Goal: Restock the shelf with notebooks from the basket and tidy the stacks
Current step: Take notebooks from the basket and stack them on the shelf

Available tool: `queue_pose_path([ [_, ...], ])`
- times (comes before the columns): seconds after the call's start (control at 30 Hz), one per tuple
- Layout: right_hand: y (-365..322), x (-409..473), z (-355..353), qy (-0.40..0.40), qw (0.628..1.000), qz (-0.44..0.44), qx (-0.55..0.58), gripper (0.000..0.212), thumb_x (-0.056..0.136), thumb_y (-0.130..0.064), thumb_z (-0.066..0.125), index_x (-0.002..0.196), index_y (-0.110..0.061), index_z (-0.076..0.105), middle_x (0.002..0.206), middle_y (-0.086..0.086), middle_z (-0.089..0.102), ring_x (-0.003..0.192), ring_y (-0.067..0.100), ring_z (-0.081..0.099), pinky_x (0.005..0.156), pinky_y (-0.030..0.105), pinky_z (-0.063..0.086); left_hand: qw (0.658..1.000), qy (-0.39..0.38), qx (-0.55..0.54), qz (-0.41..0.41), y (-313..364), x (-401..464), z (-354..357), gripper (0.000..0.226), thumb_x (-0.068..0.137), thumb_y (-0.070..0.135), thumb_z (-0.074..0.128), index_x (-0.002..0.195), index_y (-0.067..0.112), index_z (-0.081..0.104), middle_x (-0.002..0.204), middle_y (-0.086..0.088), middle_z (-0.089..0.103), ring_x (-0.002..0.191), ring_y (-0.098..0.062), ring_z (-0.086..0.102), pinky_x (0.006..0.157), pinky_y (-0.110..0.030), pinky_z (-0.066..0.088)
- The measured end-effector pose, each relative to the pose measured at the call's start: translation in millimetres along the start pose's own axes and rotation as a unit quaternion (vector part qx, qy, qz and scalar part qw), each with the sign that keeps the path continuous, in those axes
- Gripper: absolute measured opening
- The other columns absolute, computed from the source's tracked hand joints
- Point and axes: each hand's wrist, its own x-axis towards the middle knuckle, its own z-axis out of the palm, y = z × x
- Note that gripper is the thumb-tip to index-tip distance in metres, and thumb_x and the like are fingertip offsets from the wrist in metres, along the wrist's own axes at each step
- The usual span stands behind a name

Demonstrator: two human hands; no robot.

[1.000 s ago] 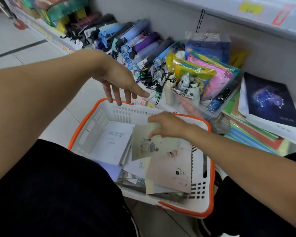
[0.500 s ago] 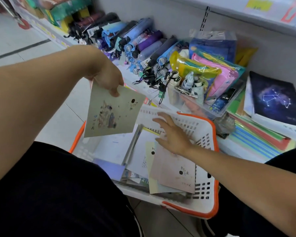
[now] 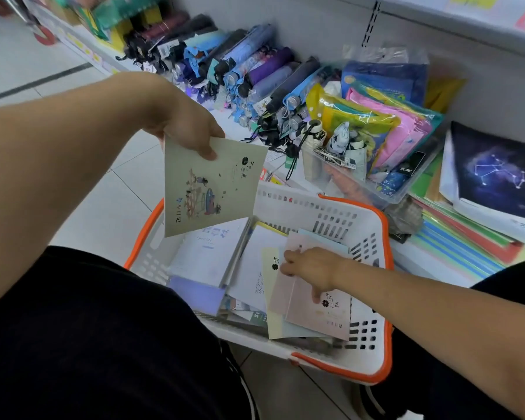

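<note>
Since prev frame, right hand (image 3: pixel 311 269) slid onto pink notebook (image 3: pixel 315 304) in basket (image 3: pixel 373 237), fingers curled at its edge. Left hand (image 3: pixel 185 128) pinches green notebook (image 3: pixel 208 189) above basket, w/ shelf (image 3: pixel 412 259) beyond.

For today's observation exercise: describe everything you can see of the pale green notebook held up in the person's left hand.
The pale green notebook is thin and soft-covered, seemingly paper or card. Its cover shows a small illustrated scene with figures and dark printed characters near one edge. It is closed, tilted, and held in the air above the basket. The left hand pinches its upper edge, thumb on the cover; nothing else touches it.
</note>
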Motion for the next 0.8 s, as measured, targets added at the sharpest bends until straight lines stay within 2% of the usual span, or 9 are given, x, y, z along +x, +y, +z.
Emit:
queue_pose_path([
  [0.13, 9.7, -0.2, -34.5, -0.05, 0.994, 0.026, 0.098, 0.036, 0.076, -0.03, 0.083, 0.108, -0.02, 0.068, 0.108, 0.002, 0.059, 0.099, 0.03, 0.06, 0.071, 0.031, 0.04, 1.0, 0.009, -0.003, 0.009, -1.3, 2.2, 0.3, 0.019, 0.101, 0.022, 0.049, 0.119, 0.024, 0.054, 0.101, -0.004, 0.07, 0.09, -0.027, 0.07, 0.088, -0.047, 0.055],
  [0.2, 23.1, -7.4, -74.2, -0.028, 0.978, 0.036, 0.201, 0.021, 0.068, -0.036, 0.084, 0.078, -0.029, 0.067, 0.083, 0.008, 0.063, 0.089, 0.034, 0.068, 0.066, 0.036, 0.048, 1.0, 0.015, -0.016, 0.017, -1.7, 2.0, -1.9, 0.023, 0.101, 0.024, 0.048, 0.124, 0.024, 0.053, 0.104, -0.004, 0.07, 0.093, -0.027, 0.07, 0.09, -0.047, 0.054],
  [0.3, 36.0, -36.4, -164.6, 0.102, 0.926, 0.036, 0.363, 0.022, 0.079, -0.024, 0.082, 0.079, -0.009, 0.065, 0.075, 0.022, 0.069, 0.064, 0.032, 0.073, 0.06, 0.045, 0.06, 0.996, 0.024, -0.07, 0.041, 3.8, -0.8, -4.6, 0.024, 0.102, 0.027, 0.047, 0.125, 0.026, 0.054, 0.111, -0.005, 0.069, 0.097, -0.026, 0.069, 0.092, -0.047, 0.054],
  [0.43, 48.4, -89.3, -271.4, 0.271, 0.924, 0.07, 0.259, 0.027, 0.076, -0.029, 0.084, 0.074, -0.016, 0.06, 0.056, -0.007, 0.065, 0.05, 0.019, 0.068, 0.055, 0.031, 0.055, 0.97, 0.028, -0.206, 0.128, 28.2, -4.4, -6.4, 0.027, 0.098, 0.018, 0.052, 0.12, 0.03, 0.062, 0.117, -0.01, 0.069, 0.102, -0.031, 0.068, 0.092, -0.05, 0.054],
  [0.5, 59.7, -109.4, -297.3, 0.299, 0.914, 0.081, 0.262, 0.03, 0.07, -0.026, 0.088, 0.076, -0.015, 0.061, 0.053, -0.007, 0.061, 0.047, 0.016, 0.066, 0.047, 0.028, 0.052, 0.944, 0.04, -0.281, 0.169, 42.0, -8.5, -11.3, 0.029, 0.096, 0.019, 0.052, 0.121, 0.028, 0.064, 0.116, -0.011, 0.069, 0.094, -0.025, 0.069, 0.082, -0.042, 0.058],
  [0.57, 69.4, -128.1, -309.0, 0.328, 0.897, 0.08, 0.285, 0.031, 0.07, -0.021, 0.088, 0.083, -0.008, 0.064, 0.051, -0.009, 0.061, 0.044, 0.011, 0.062, 0.043, 0.025, 0.048, 0.907, 0.048, -0.371, 0.194, 56.9, -15.6, -17.3, 0.032, 0.099, 0.036, 0.049, 0.121, 0.02, 0.065, 0.108, -0.008, 0.072, 0.084, -0.019, 0.068, 0.066, -0.03, 0.057],
  [0.63, 73.9, -143.9, -310.1, 0.356, 0.879, 0.077, 0.306, 0.028, 0.072, -0.018, 0.087, 0.088, -0.009, 0.066, 0.05, -0.012, 0.061, 0.043, 0.008, 0.06, 0.042, 0.023, 0.047, 0.872, 0.025, -0.434, 0.223, 69.6, -24.0, -20.5, 0.043, 0.096, 0.052, 0.045, 0.117, 0.02, 0.066, 0.107, -0.005, 0.073, 0.085, -0.019, 0.069, 0.071, -0.03, 0.058],
  [0.7, 75.3, -150.9, -301.8, 0.367, 0.867, 0.08, 0.326, 0.024, 0.073, -0.014, 0.086, 0.084, -0.011, 0.065, 0.05, -0.009, 0.062, 0.046, 0.01, 0.062, 0.045, 0.026, 0.051, 0.877, 0.013, -0.404, 0.258, 78.3, -27.1, -19.0, 0.027, 0.096, 0.034, 0.054, 0.116, 0.019, 0.065, 0.109, -0.007, 0.073, 0.09, -0.022, 0.07, 0.084, -0.038, 0.056],
  [0.8, 76.8, -149.9, -291.8, 0.391, 0.86, 0.084, 0.317, 0.029, 0.072, -0.018, 0.087, 0.088, -0.014, 0.063, 0.067, -0.008, 0.061, 0.052, 0.009, 0.061, 0.055, 0.035, 0.054, 0.886, 0.036, -0.377, 0.268, 83.9, -26.7, -18.5, 0.026, 0.095, 0.005, 0.055, 0.117, 0.016, 0.063, 0.107, -0.01, 0.073, 0.088, -0.023, 0.071, 0.078, -0.034, 0.06],
])
